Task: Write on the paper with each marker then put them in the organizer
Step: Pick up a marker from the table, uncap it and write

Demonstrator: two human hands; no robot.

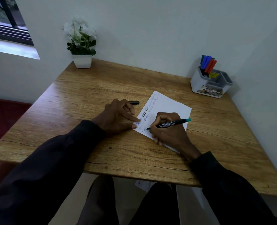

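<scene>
A white sheet of paper (170, 109) lies on the wooden table (89, 88), with several coloured words written along its left edge. My right hand (168, 130) grips a black marker with a green end (171, 123), its tip touching the paper near the lower left corner. My left hand (118, 117) rests flat, fingers pressing the paper's left edge. A black marker cap (134, 102) lies on the table just beyond my left hand. At the back right stands a white and grey organizer (210, 83) holding several markers (207, 64), blue, red and green.
A white pot with white flowers (81, 44) stands at the table's back left corner. Walls close in behind and to the right. A window (6, 21) is at the upper left. My legs show under the near table edge.
</scene>
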